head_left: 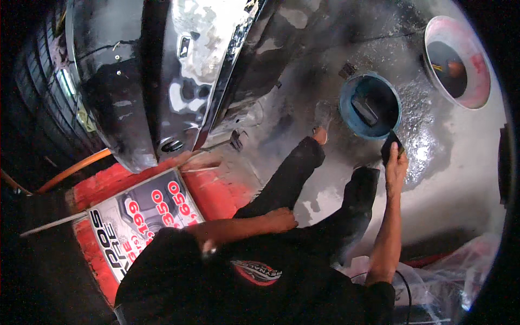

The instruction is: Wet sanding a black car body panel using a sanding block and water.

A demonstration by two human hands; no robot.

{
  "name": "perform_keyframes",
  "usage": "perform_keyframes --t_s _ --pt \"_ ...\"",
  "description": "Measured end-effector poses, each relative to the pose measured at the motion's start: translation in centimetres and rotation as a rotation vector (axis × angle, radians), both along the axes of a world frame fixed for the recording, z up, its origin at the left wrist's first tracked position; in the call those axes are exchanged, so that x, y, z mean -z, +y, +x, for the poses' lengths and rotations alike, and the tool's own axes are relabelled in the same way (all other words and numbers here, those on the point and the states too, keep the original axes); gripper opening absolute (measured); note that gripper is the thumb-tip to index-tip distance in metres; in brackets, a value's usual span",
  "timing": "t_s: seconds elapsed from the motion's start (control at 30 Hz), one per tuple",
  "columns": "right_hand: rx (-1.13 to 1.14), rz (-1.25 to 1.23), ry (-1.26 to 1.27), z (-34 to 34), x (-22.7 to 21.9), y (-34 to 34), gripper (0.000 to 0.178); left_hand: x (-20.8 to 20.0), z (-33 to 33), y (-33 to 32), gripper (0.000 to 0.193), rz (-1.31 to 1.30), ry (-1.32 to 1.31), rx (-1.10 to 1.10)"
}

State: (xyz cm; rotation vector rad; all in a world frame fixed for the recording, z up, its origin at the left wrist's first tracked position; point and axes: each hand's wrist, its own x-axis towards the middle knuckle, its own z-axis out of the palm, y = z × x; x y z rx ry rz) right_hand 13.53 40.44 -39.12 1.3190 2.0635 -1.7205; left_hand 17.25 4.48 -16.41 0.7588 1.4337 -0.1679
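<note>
Head view. The right hand (397, 162), on the right side of the scene, grips a thin, flat, black pad (389, 146) between the thumb and the fingers. The pad lies just at the near right edge of a round, blue, open-topped bucket (374, 133); its far corner overlaps the rim in this view, and whether the two touch cannot be told. Inside the bucket, toward the left, is a dark, oblong, block-like object (364, 110) of uncertain material. The left hand (281, 218) rests over the dark trousers (287, 179) at the top of the left thigh, its fingers seemingly curled; whether it grips anything cannot be told.

Beyond the bucket, far right, stands a wide, round, pinkish-white tub (478, 65) with a dark interior, in which a small orange object (457, 69) shows. A wet, shiny patch (425, 154) covers the grey floor (439, 195) just right of the bucket and the pad. A bare foot (320, 135) shows on the floor, left of the bucket. At the far left rises a large, glossy, dark vehicle body panel (122, 97) with paler patches. Nearer, on the left, a printed rectangular sign (122, 211) lies on a red surface (216, 192). Crumpled, clear plastic sheeting (455, 276) lies near right.
</note>
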Motion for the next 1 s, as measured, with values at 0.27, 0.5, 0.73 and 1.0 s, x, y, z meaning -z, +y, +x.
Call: perform_keyframes --t_s 0.27,0.5,0.73,1.0 --pt "-0.081 -0.145 0.29 -4.2 -2.9 0.7 0.028 -3.3 -2.8 2.8 0.031 -0.065 -0.001 -0.231" --pt "-0.045 -0.062 0.124 -5.9 1.1 -0.5 0.028 0.3 -7.1 2.6 0.043 0.048 -0.205 -0.271" --pt "0.075 0.149 0.009 -7.0 4.9 0.9 0.033 3.2 -12.6 2.7 0.048 0.053 -0.315 -0.298" --pt "-0.129 0.413 0.164 -12.1 9.2 1.7 0.027 14.9 -14.3 3.8 0.046 0.354 -0.203 -0.291"
